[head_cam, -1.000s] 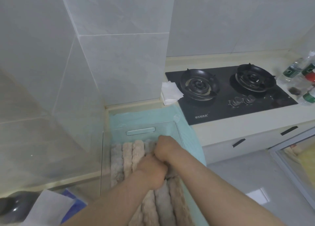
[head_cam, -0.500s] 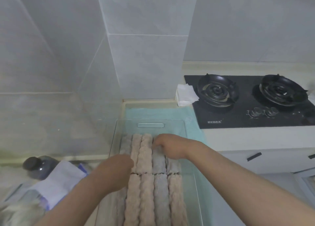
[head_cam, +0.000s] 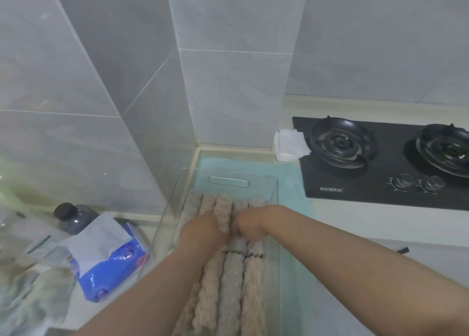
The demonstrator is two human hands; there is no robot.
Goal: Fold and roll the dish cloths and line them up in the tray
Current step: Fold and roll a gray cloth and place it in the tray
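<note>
Left hand point(head_cam: 203, 231) and right hand point(head_cam: 250, 226) were together mid-frame on two rows of rolls point(head_cam: 231, 285) in one tray point(head_cam: 229, 182), grip unclear

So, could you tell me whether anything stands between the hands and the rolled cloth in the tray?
Nothing visible does: the left hand and the right hand both hold the beige roll between them, inside the clear tray.

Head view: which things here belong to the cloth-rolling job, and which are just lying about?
Job: cloths, rolled and lined up in the tray; mat under the tray; left hand and right hand, both on the cloths.

Lying about: hob; napkins; blue pack; dark bottle.
</note>
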